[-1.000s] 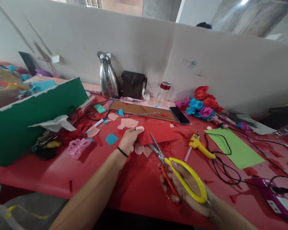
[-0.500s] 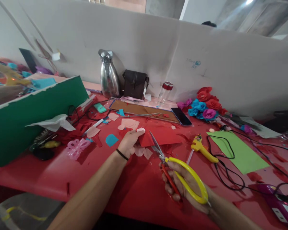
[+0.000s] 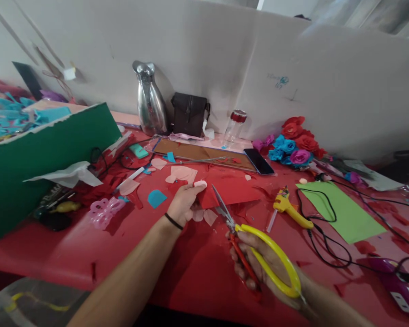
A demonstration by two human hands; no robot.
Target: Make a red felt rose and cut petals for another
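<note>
Between the thumb and fingers of my left hand is the left end of a red paper sheet, with a small pale pink paper piece pinched on top of it. My right hand is wrapped round the scissors, which have one yellow and one red handle. Their blades are parted a little and point up and left at the sheet's lower edge, near my left hand. Pink paper petals lie on the table just under the sheet.
A yellow glue gun with a black cord rests right of the scissors, beside a green sheet. Behind are a phone, paper flowers, a glass jar, a dark bag and a steel jug. A green board stands left.
The camera view has tilted down slightly. Both hands keep nearly the same place, holding the paper and the scissors, whose blades still sit by the red sheet's edge.
</note>
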